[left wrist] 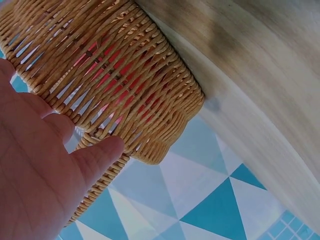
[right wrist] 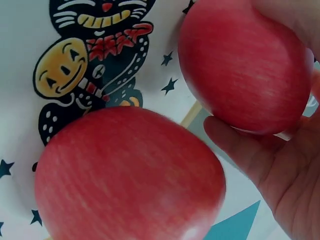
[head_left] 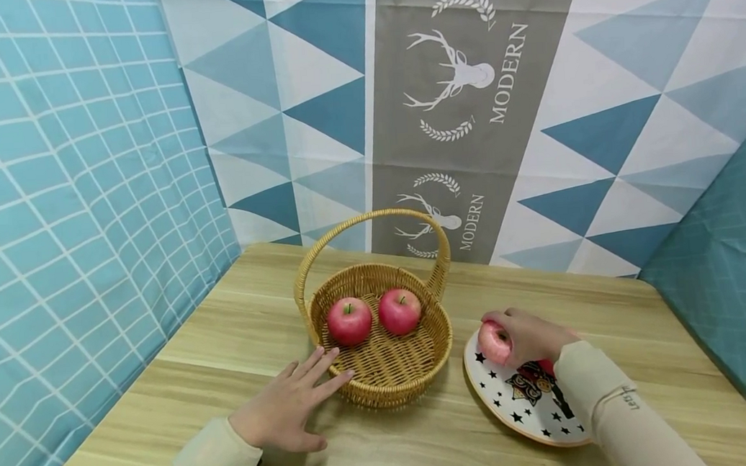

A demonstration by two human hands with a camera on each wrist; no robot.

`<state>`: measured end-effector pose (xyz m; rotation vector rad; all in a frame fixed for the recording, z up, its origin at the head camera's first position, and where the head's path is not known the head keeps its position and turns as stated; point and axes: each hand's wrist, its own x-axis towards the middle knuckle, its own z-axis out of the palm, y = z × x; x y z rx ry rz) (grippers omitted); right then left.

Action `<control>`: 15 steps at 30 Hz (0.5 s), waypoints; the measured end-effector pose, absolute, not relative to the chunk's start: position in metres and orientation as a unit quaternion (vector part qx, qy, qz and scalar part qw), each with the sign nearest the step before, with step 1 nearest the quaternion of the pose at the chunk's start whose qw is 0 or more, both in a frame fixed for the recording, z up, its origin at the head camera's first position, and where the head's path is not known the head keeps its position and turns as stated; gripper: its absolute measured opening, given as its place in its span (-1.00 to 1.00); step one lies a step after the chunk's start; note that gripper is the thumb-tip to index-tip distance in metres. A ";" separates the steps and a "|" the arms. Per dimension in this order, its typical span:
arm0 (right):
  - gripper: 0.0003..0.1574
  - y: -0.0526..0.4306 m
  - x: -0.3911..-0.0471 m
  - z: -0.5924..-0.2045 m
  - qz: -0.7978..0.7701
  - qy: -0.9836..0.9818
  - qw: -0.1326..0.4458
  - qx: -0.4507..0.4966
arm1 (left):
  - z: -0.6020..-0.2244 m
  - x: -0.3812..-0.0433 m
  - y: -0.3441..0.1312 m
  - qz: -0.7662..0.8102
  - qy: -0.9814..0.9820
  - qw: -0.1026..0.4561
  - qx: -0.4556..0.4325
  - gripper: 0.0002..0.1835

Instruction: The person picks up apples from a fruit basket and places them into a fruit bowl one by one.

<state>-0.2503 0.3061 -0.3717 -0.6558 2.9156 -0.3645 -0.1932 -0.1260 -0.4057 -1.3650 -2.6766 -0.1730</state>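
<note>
"Apples (head_left: 349,321), four by my count, on show! Run us through it, biggest first."

"Stag-print backdrop (head_left: 429,106) towering at the rear, then the wood-grain table (head_left: 244,336) carrying everything. Centre stage, a woven wicker basket (head_left: 384,391), its hoop handle (head_left: 372,213) arching upright. Out right, a round plate (head_left: 532,424) printed with stars and a grinning cat."

"Why that layout?"

"My read: basket and plate sit near each other so each falls to one hand. And look, the left hand (head_left: 294,408) is at the basket's near left rim, fingers straight and spread, resting there and gripping nothing. Steadying it, I'd judge."

"And the other side?"

"Right hand (head_left: 536,336) over the plate, and that one has a catch! Fingers and thumb curl round the sides of the held apple (head_left: 494,343), a sensible grasp, I'd say, for something so ready to roll. It's tipped, hollow end towards the head camera. Whether it touches the plate, I can't tell."

"The other three?"

"One plate apple (right wrist: 130,175) sits on the print, half hidden by the right wrist from above. The other two are side by side in the basket: the left one and its right neighbour (head_left: 400,311), stems up, penned in by wicker walls that should stop them straying."
</note>
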 end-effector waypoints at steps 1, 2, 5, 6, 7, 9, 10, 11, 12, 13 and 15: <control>-0.06 0.305 -0.250 -0.372 -0.119 0.967 0.069 -0.215 | -0.406 -0.193 -0.126 -0.057 -0.887 0.067 -0.452 0.03; -0.06 0.304 -0.249 -0.372 -0.120 0.967 0.071 -0.215 | -0.407 -0.192 -0.126 -0.057 -0.888 0.067 -0.452 0.03; -0.04 0.303 -0.248 -0.372 -0.129 0.966 0.086 -0.205 | -0.408 -0.191 -0.126 -0.061 -0.888 0.062 -0.451 0.03; -0.04 0.303 -0.248 -0.372 -0.132 0.966 0.089 -0.206 | -0.408 -0.191 -0.126 -0.060 -0.889 0.061 -0.450 0.03; -0.03 0.304 -0.248 -0.373 -0.135 0.965 0.091 -0.205 | -0.408 -0.191 -0.125 -0.061 -0.889 0.059 -0.450 0.03; -0.01 0.305 -0.248 -0.373 -0.136 0.965 0.091 -0.204 | -0.408 -0.192 -0.125 -0.058 -0.889 0.059 -0.451 0.03; -0.01 0.306 -0.249 -0.373 -0.135 0.966 0.090 -0.203 | -0.408 -0.192 -0.125 -0.056 -0.889 0.060 -0.451 0.03; 0.00 0.306 -0.249 -0.373 -0.135 0.967 0.090 -0.198 | -0.407 -0.193 -0.124 -0.054 -0.889 0.062 -0.451 0.03; 0.01 0.307 -0.249 -0.373 -0.134 0.968 0.091 -0.191 | -0.407 -0.193 -0.124 -0.052 -0.889 0.063 -0.450 0.02; 0.02 0.307 -0.250 -0.373 -0.133 0.969 0.093 -0.184 | -0.406 -0.193 -0.124 -0.051 -0.890 0.064 -0.449 0.02; 0.03 0.308 -0.250 -0.373 -0.133 0.971 0.102 -0.169 | -0.405 -0.193 -0.124 -0.051 -0.890 0.063 -0.448 0.02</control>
